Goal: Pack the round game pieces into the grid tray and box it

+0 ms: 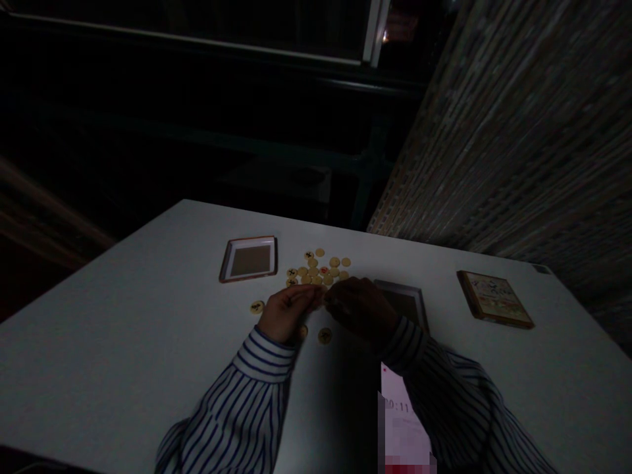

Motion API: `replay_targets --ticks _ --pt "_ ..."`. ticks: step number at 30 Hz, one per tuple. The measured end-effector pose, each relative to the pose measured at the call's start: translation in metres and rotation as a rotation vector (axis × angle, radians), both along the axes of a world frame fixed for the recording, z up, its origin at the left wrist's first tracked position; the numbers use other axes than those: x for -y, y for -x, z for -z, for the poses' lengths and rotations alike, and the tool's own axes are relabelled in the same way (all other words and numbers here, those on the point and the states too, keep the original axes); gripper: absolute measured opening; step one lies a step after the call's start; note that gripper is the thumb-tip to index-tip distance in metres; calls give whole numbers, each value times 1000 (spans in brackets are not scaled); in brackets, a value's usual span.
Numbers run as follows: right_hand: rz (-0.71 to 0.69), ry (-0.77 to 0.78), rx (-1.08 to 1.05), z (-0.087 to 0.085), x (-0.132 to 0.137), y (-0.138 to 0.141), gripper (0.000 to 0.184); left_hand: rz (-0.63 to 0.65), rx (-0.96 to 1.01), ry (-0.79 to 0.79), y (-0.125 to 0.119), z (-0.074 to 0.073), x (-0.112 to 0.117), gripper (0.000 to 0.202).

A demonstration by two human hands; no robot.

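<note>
Low over the white table, the fingertips of my left hand (286, 311) and my right hand (363, 308) meet. Both hands are closed in a pinch, and a round Chinese chess piece shows dimly between them. Just beyond my fingers lies a loose cluster of wooden Chinese chess pieces (313, 270); a few show black marks and one a red mark, while many look blank. One black-marked piece (257, 307) rests left of my left hand. Another piece (324, 336) lies nearer me, below my hands, and one more is partly hidden by my left wrist.
An open shallow tray (248, 259) sits to the left of the pieces. Behind my right hand is another tray (419, 304), partly covered. A flat box with a picture lid (495, 299) stands farther right. A lit phone (402, 421) lies by my right forearm. Hanging strands border the table's right.
</note>
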State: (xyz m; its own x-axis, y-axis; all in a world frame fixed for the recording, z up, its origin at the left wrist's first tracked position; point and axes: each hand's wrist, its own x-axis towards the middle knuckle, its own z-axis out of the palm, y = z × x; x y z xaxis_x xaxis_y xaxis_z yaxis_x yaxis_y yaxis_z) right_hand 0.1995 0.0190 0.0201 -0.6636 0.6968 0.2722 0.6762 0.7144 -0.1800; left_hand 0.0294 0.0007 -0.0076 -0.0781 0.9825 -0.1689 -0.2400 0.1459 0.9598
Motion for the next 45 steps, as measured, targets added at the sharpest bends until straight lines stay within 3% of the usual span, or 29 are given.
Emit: replay_targets --ticks 6,14,19,29,36,45 --pt "-37 38 199 9 -2 1 21 -204 -235 -86 15 4 -6 38" --pt "-45 115 408 8 -3 10 23 -274 -534 -167 23 5 -8 31" --pt "-70 109 389 9 -5 8 18 -251 -602 -178 29 12 -9 32" --pt "-9 32 338 11 -10 20 21 -252 -764 -165 28 10 -6 32" --pt "8 62 411 3 -8 37 23 -245 -784 -191 30 15 -6 30" --pt "52 49 404 12 -9 47 23 -234 -793 -181 29 13 -5 29"
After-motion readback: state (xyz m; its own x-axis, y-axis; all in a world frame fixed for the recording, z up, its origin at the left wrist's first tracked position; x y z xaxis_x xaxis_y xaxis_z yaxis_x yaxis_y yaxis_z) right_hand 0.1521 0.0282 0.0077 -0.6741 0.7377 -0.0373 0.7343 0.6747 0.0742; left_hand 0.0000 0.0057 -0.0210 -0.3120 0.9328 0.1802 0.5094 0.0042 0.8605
